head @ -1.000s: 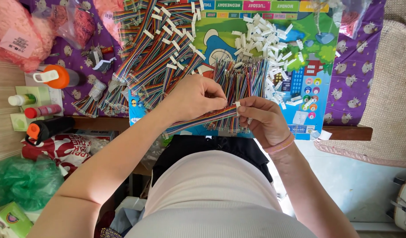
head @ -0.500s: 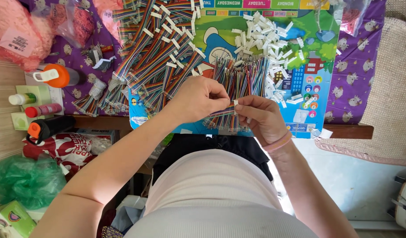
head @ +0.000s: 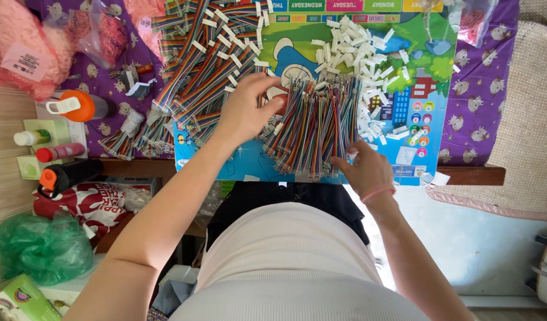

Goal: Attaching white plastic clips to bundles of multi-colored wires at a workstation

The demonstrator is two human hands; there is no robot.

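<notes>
While I am looking down from my head, my left hand [head: 247,113] is reaching forward over the tabletop [head: 475,174], its fingers [head: 272,106] spread loosely and pressing on the near edge of the finished heap of rainbow wires [head: 208,65] with white plugs on their ends; they are gripping nothing that I can make out. My right hand [head: 364,169] is resting at the near end of the loose bundle of coloured wires [head: 312,125], which is lying on the bright picture mat [head: 416,119] between both hands. Its fingers are curled down onto the wire tips, though whether they are pinching one strand I cannot tell. Just beyond the bundle, the pile of white plugs [head: 359,53] is spreading across the mat.

As I judge it, the bundle is sitting close to the tabletop edge, so a careless pull could be dragging strands off into my lap. My left palm could also be scattering the sorted heap into the loose wires.
</notes>
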